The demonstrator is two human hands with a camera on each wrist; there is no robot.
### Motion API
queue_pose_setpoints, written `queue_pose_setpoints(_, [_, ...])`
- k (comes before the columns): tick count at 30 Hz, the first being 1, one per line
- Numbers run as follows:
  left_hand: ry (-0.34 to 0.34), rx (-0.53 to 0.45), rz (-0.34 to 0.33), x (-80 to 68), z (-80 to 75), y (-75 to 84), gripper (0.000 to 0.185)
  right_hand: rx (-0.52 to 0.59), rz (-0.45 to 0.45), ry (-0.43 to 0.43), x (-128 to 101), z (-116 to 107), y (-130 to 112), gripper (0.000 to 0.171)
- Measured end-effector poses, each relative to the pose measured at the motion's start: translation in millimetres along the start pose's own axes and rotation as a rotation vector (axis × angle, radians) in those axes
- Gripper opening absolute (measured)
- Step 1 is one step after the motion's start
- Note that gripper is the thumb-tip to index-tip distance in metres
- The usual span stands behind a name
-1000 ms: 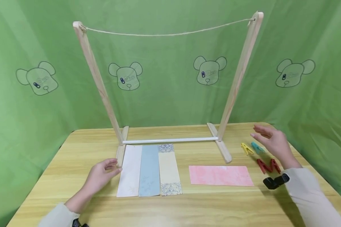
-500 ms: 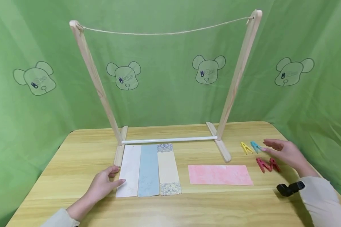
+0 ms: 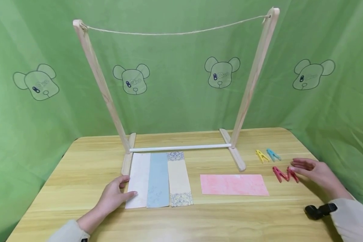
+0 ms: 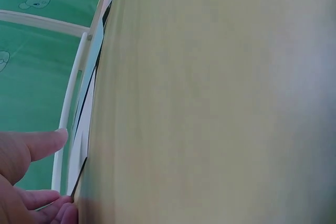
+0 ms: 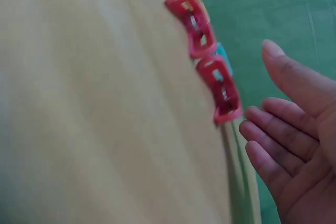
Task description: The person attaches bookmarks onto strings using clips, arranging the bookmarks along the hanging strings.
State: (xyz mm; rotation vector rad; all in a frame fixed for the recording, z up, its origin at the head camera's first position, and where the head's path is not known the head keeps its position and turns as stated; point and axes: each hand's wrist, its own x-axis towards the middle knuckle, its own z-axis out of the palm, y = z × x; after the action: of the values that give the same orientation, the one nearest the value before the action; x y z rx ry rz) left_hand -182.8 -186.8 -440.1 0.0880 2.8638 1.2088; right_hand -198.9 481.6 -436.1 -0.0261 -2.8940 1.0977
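Note:
My left hand (image 3: pixel 113 195) is at the left edge of a whitish paper strip (image 3: pixel 140 183), thumb over the paper and fingers at its side. In the left wrist view the thumb (image 4: pixel 47 144) stands apart from the fingers, which are right at the edge of the strip. A light blue strip (image 3: pixel 158 179) and a cream strip with blue patterned ends (image 3: pixel 179 178) lie beside it. To the right, my right hand (image 3: pixel 319 175) hovers with loosely bent fingers just beside two red clothespins (image 5: pixel 226 90), and nothing is in its grasp.
A wooden stand (image 3: pixel 103 84) with a sagging string (image 3: pixel 172 34) and a white bottom bar (image 3: pixel 181 147) rises behind the strips. A pink strip (image 3: pixel 234 185) lies crosswise on the table. Yellow (image 3: pixel 262 156) and blue (image 3: pixel 273 155) clothespins lie behind the red ones.
My right hand has come down and towards me, past the blue clothespin to beside the red ones. My left hand has shifted slightly right, its thumb now over the whitish strip.

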Motion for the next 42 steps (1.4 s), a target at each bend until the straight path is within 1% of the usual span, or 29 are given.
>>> queue_pose_setpoints(4, [0.007, 0.002, -0.004, -0.2, 2.5, 1.8, 0.069, 0.089, -0.022, -0.029, -3.6, 1.6, 5.0, 0.064])
queue_pose_setpoints(8, [0.006, 0.009, 0.005, -1.5, 4.8, 2.3, 0.074, 0.174, -0.049, -0.027, -8.5, 3.5, 8.3, 0.058])
queue_pose_setpoints(11, [0.008, 0.015, 0.011, -1.7, 7.0, 1.2, 0.077, 0.19, -0.064, -0.007, -12.1, 6.1, 10.3, 0.053])
queue_pose_setpoints(13, [0.013, 0.019, 0.017, -0.9, 8.5, 0.3, 0.077, 0.198, -0.068, 0.007, -13.8, 8.5, 10.6, 0.053])
queue_pose_setpoints(15, [0.021, 0.026, 0.022, 0.1, 9.6, -0.2, 0.076, 0.186, -0.063, 0.021, -14.5, 11.1, 10.2, 0.054])
queue_pose_setpoints(17, [0.029, 0.028, 0.025, 0.9, 10.0, -0.3, 0.075, 0.147, -0.053, 0.026, -14.6, 13.4, 9.0, 0.056])
queue_pose_setpoints(20, [0.045, 0.028, 0.034, 1.3, 9.5, 0.0, 0.072, 0.052, -0.033, 0.036, -13.7, 16.0, 7.2, 0.058])
queue_pose_setpoints(22, [0.054, 0.024, 0.037, 1.2, 8.9, 0.0, 0.071, -0.008, -0.036, 0.031, -13.7, 16.9, 5.8, 0.059])
queue_pose_setpoints(23, [0.057, 0.022, 0.037, 1.1, 8.7, 0.2, 0.07, -0.019, -0.044, 0.027, -13.7, 17.5, 5.3, 0.059])
queue_pose_setpoints(27, [0.064, 0.015, 0.031, 0.7, 8.8, 0.1, 0.067, -0.04, -0.081, 0.024, -14.7, 19.5, 5.0, 0.059])
queue_pose_setpoints(31, [0.062, 0.029, 0.025, 2.5, 8.3, 0.0, 0.065, -0.037, -0.073, 0.037, -15.3, 19.6, 6.5, 0.058])
queue_pose_setpoints(34, [0.053, 0.078, 0.032, 4.8, 5.5, 1.3, 0.058, -0.053, -0.06, 0.047, -15.6, 18.2, 8.1, 0.058])
queue_pose_setpoints(37, [0.037, 0.125, 0.047, 5.7, -0.3, 3.0, 0.05, -0.075, -0.069, 0.057, -14.9, 17.6, 9.4, 0.057])
queue_pose_setpoints(42, [0.008, 0.143, 0.065, 5.2, -7.6, 3.1, 0.045, -0.074, -0.073, 0.082, -15.6, 17.0, 12.1, 0.053])
